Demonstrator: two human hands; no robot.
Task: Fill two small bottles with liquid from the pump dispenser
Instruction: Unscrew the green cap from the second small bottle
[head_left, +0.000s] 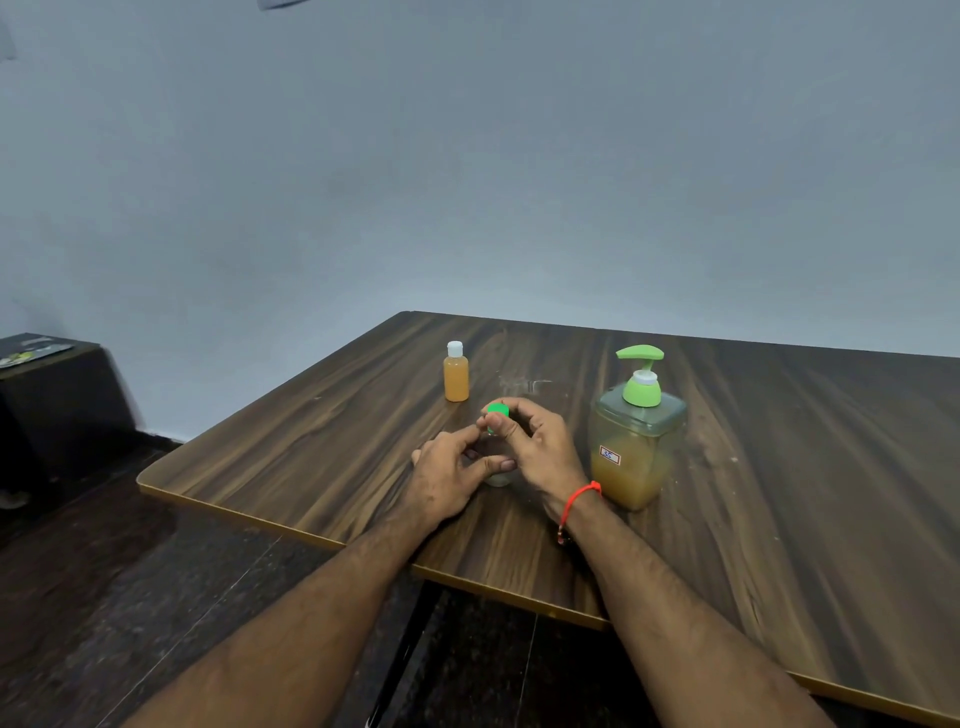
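A small clear bottle (500, 475) with a green cap (498, 411) stands on the wooden table (779, 467), mostly hidden between my hands. My left hand (447, 475) grips its body. My right hand (537, 447) pinches the green cap with thumb and fingers. A second small bottle (456, 375), white-capped and full of orange liquid, stands farther back on the left. The pump dispenser (636, 441), a clear square jar with a green pump and orange liquid in its lower half, stands just right of my right hand.
The table's front edge (363, 548) runs diagonally under my forearms. A dark cabinet (57, 395) stands at the far left by the grey wall. Dark floor lies below the table.
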